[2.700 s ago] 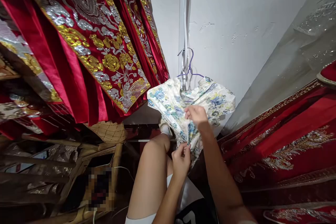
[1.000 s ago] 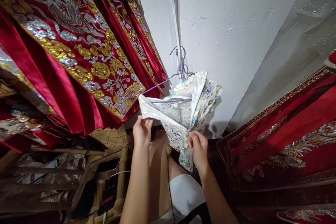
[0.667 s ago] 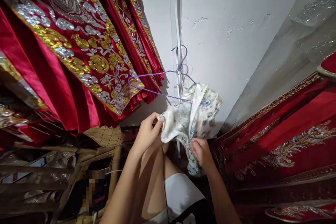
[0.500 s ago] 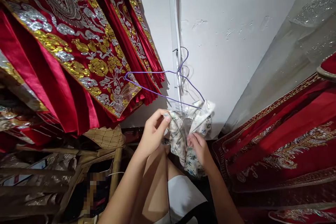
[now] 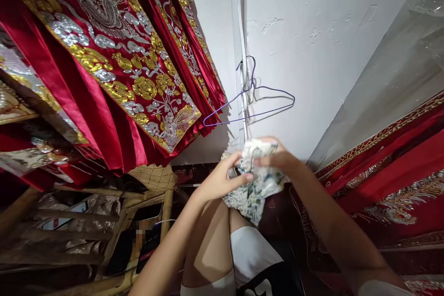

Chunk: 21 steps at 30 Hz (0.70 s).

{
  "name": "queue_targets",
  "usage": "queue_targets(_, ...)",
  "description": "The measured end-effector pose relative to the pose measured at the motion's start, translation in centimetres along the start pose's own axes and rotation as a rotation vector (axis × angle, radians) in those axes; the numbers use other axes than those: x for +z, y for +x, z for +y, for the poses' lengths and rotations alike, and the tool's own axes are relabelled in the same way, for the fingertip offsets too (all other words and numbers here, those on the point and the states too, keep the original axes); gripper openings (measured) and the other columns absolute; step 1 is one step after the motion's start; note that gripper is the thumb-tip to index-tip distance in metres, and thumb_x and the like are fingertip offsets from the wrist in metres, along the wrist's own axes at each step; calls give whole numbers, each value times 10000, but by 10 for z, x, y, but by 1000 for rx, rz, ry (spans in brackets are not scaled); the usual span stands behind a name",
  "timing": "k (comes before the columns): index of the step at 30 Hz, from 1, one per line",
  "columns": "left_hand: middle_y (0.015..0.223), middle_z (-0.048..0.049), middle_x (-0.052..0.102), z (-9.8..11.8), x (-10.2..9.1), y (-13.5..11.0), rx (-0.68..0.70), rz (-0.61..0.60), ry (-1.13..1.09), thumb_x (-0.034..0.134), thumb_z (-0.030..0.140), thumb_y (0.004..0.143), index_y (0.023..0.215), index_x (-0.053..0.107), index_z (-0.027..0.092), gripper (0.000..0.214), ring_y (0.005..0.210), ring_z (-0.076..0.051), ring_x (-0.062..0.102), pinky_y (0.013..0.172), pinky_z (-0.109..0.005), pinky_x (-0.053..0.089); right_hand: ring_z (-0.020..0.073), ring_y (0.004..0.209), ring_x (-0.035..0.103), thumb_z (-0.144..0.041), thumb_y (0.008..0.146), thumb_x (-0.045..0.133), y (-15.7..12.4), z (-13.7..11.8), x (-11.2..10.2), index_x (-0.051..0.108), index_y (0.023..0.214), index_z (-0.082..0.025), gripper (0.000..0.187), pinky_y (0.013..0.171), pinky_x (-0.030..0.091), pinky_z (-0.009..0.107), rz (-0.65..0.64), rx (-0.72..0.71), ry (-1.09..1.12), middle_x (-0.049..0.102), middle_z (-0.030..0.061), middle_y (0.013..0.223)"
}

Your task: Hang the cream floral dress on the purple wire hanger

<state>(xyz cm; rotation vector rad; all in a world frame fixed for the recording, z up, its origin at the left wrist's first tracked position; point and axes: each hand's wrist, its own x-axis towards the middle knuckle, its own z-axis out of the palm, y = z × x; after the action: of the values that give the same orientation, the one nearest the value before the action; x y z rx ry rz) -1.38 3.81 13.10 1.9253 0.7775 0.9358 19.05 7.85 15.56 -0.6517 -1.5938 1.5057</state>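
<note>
A white floral garment (image 5: pixel 255 199), patterned in green and blue, is bunched up above my knees, its lower part hanging loose. At its left side is my left hand (image 5: pixel 222 179), thumb across the front of the cloth and fingers bent round the edge. My right hand (image 5: pixel 282 159), blurred by motion, grips the upper right part; some of its fingers are hidden by the fabric. Beyond both hands, a thin purple hanger (image 5: pixel 249 89) hangs bare from a white strap (image 5: pixel 241 23) against the wall.
Red garments with gold and silver sequins (image 5: pixel 145 88) hang at left. More beaded red cloth (image 5: pixel 391 185) hangs at right. A bamboo chair or rack (image 5: pixel 168 208) stands low on the left, with phones (image 5: pixel 65 216) and crumpled plastic on it. A white wall (image 5: pixel 298 4) is ahead.
The floral garment has come off the purple hanger, which now hangs bare and turned. My right hand has moved up with the cloth, while my left has shifted right and slightly down.
</note>
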Motion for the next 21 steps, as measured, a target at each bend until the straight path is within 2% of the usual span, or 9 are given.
queue_targets(3, 952, -36, 695, -6, 0, -14, -148, -127, 220, 627, 442, 939, 1087, 666, 180, 303, 906, -223, 636, 881, -331, 520, 147, 625, 536, -219, 605, 757, 26, -15, -30, 624, 706, -181, 172, 596, 436, 266, 235, -230, -222, 582, -23, 665)
queue_targets(6, 876, -37, 689, -2, -13, -23, -177, -82, 433, 565, 457, 965, 988, 673, 176, 302, 816, -213, 610, 789, -300, 488, 149, 696, 552, -203, 653, 698, 57, -4, -54, 629, 771, -195, 137, 674, 453, 261, 513, -358, -429, 609, -21, 739)
queue_targets(7, 834, -33, 679, 1, -21, -25, -186, -57, 501, 542, 470, 977, 948, 669, 183, 315, 772, -208, 602, 748, -291, 472, 158, 726, 574, -218, 675, 682, 66, 4, -60, 655, 845, -195, 173, 698, 465, 267, 533, -323, -452, 647, -8, 792)
queue_targets(9, 705, -10, 621, 7, -38, -29, -225, -45, 632, 495, 499, 999, 832, 636, 203, 368, 647, -190, 561, 657, -279, 421, 179, 755, 611, -249, 711, 651, 76, 24, -70, 688, 920, -182, 223, 715, 480, 284, 459, -173, -479, 703, 29, 854)
queue_targets(11, 608, 4, 554, 9, -52, -34, -252, -68, 757, 484, 506, 1000, 735, 589, 218, 406, 568, -184, 517, 619, -284, 387, 194, 737, 622, -280, 742, 625, 74, 42, -78, 695, 840, -163, 168, 698, 478, 294, 348, -49, -498, 720, 56, 820)
queue_targets(13, 598, -8, 570, 5, -62, -40, -238, -108, 843, 515, 468, 980, 718, 595, 226, 367, 586, -200, 545, 673, -304, 423, 192, 704, 610, -307, 769, 608, 61, 53, -84, 672, 759, -157, 163, 656, 458, 287, 328, -27, -503, 711, 59, 767)
queue_targets(16, 696, -51, 686, -4, -72, -47, -223, -190, 865, 542, 383, 948, 771, 664, 231, 264, 703, -239, 650, 846, -365, 497, 183, 701, 593, -320, 782, 614, 30, 51, -93, 667, 751, -158, 174, 623, 428, 268, 404, -98, -557, 695, 47, 752)
queue_targets(19, 1081, -125, 775, -10, -86, -43, -206, -161, 832, 535, 360, 933, 934, 728, 221, 238, 1055, -298, 716, 1024, -428, 505, 176, 695, 572, -335, 786, 640, 4, 35, -97, 701, 776, -155, 190, 613, 404, 261, 474, -125, -665, 690, 37, 756)
queue_targets(21, 1331, -161, 702, -11, -99, -31, -181, -87, 830, 536, 347, 912, 1020, 731, 201, 266, 1310, -320, 621, 1126, -461, 463, 169, 669, 553, -347, 803, 635, -7, 24, -95, 716, 783, -156, 208, 596, 389, 259, 525, -118, -705, 675, 29, 730)
